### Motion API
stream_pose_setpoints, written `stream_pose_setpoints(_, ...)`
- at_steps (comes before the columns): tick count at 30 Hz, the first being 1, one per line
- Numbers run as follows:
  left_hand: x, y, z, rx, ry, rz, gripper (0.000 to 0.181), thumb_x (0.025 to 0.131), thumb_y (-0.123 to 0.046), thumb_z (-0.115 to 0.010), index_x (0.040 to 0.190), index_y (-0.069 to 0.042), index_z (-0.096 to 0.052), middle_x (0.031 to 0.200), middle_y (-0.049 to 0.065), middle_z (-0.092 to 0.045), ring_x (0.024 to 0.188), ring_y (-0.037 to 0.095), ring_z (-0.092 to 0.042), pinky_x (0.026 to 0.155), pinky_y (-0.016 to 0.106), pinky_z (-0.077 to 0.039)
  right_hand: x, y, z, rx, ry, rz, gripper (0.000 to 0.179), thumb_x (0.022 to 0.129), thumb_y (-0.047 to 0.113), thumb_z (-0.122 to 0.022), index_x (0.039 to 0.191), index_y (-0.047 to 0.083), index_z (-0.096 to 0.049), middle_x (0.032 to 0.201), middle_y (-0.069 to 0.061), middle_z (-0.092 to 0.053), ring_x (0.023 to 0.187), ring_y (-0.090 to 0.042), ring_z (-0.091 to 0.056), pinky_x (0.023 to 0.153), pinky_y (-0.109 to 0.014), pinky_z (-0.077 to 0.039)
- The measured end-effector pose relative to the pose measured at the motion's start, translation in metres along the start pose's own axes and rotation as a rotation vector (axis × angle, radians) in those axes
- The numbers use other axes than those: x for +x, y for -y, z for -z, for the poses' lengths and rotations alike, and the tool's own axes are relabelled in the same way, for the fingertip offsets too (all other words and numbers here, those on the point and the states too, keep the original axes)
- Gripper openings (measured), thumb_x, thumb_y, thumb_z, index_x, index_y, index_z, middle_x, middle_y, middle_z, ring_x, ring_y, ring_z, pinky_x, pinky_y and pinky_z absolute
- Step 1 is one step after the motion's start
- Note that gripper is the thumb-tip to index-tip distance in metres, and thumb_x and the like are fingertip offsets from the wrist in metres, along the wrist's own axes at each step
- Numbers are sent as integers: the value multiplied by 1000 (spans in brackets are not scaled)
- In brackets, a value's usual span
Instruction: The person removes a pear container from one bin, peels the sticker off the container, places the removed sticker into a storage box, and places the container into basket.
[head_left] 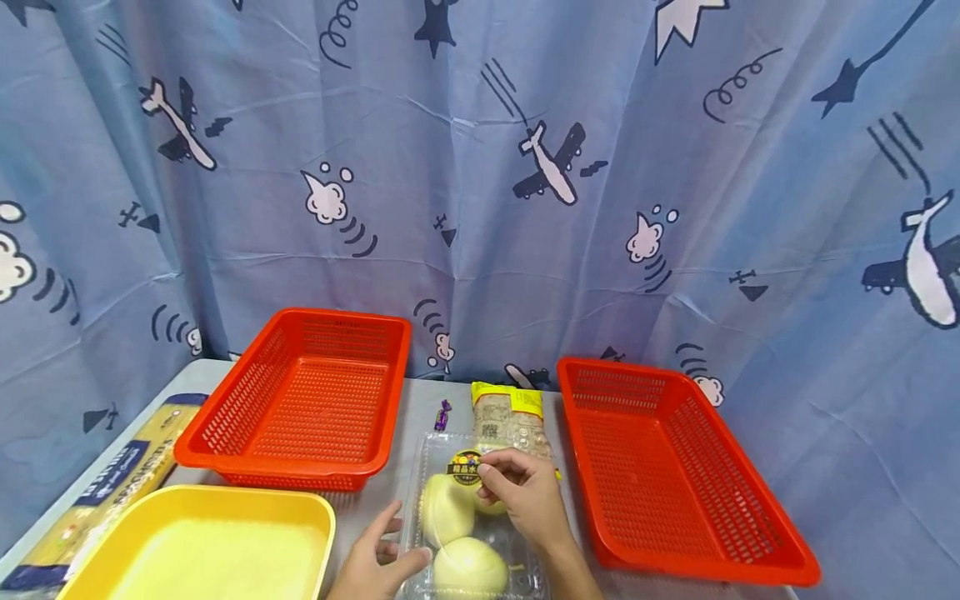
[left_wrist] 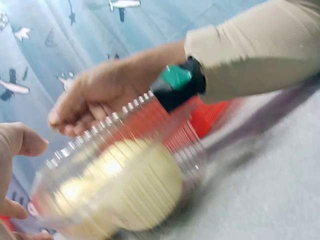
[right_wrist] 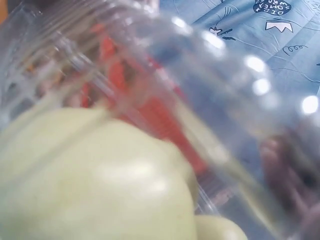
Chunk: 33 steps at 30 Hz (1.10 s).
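A clear plastic clamshell box (head_left: 491, 443) stands on the table in the head view, with pale yellow-green, melon-like fruits (head_left: 470, 568) inside. On its lid is a round black-and-gold label (head_left: 463, 468). My right hand (head_left: 528, 500) is over the lid with its fingers bent. Its thumb and index fingertips meet at the label's right edge; whether they pinch it is unclear. Beside the box's left edge, my left hand (head_left: 378, 560) has its fingers spread and holds nothing. The left wrist view shows the box (left_wrist: 125, 170) blurred, and the right wrist view shows a fruit (right_wrist: 95, 175) up close.
Red plastic baskets stand on the left (head_left: 288, 471) and right (head_left: 697, 562). A yellow tray (head_left: 322, 517) is at front left, beside a long brown-and-blue package (head_left: 112, 483). Behind the box lie a purple-wrapped candy (head_left: 443, 415) and a yellow-topped bag (head_left: 510, 404). A patterned curtain (head_left: 450, 167) hangs behind.
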<state>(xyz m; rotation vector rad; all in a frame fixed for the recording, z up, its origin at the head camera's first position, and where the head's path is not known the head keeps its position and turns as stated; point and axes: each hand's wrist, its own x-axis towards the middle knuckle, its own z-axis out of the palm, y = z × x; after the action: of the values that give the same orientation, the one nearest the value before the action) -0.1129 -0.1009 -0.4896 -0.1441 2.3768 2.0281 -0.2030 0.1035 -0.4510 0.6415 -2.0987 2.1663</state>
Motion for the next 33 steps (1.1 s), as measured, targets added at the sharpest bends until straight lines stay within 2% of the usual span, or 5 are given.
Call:
stream_pose_setpoints(6, -16, -24, 6, 24, -67, -12, 80, 78, -19, -78, 145, -1, -39, 128, 22, -51, 101, 30, -55, 75, 39, -50, -1, 0, -2, -2, -4, -6, 14, 84, -4, -70, 94, -13, -67, 74, -28, -62, 59, -20, -64, 55, -41, -56)
stream_pose_setpoints(14, -35, -53, 25, -62, -135, -190, 75, 75, -7, -79, 142, -5, -46, 126, 15, -54, 96, 23, -55, 71, 30, -51, -1, 0, -2, -4, -13, -13, 13, 84, -4, -70, 94, -12, -68, 74, -27, -63, 59, -19, -64, 55, -39, -56)
stream_pose_setpoints(18, -40, -62, 36, -75, -152, -218, 75, 74, -4, -79, 142, -7, -47, 125, 12, -55, 95, 22, -56, 72, 28, -52, -1, -1, -1, -2, -4, 3, 14, 84, -4, -70, 94, -13, -67, 74, -28, -62, 59, -19, -64, 55, -39, -56)
stream_pose_setpoints(25, -44, -68, 60, -74, -132, -185, 74, 78, -6, -77, 144, -15, -44, 128, 12, -52, 101, 18, -55, 76, 29, -51, -1, -2, 0, -10, 9, 26, 13, 85, -3, -70, 93, -13, -67, 75, -29, -62, 59, -18, -64, 55, -39, -56)
stream_pose_setpoints(33, -47, -58, 88, -22, -102, -341, 74, 82, 3, -70, 147, -14, -39, 131, 14, -49, 104, 14, -55, 78, 27, -50, -1, -2, -1, -16, 4, 29, 13, 84, -4, -70, 93, -13, -67, 74, -28, -62, 59, -19, -64, 54, -38, -56)
